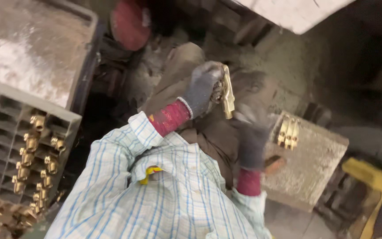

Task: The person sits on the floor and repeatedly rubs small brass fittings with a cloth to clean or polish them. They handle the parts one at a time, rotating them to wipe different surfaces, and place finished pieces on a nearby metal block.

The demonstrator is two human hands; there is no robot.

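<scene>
Left hand (pixel 202 88) fingers are closing tight around a brass fitting (pixel 227 92), right hand (pixel 252 140) fingers blurred, grip unclear, three finished-looking brass pieces (pixel 288 131) lying just beyond them on the bench (pixel 315 163).

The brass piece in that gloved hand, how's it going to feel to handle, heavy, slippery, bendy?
The brass piece looks like solid cast metal, so probably stiff and heavy for its size. Its shiny surface may be slick, though the left hand wears a knit glove that should help. Its flat, elongated shape seems unlikely to roll.

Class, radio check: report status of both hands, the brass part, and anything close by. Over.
Left hand gloved, shut on brass part, raised. Right hand gloved, blurred, grip unclear, beside grey block carrying three brass pieces. Grey crate of brass fittings at left.
</scene>
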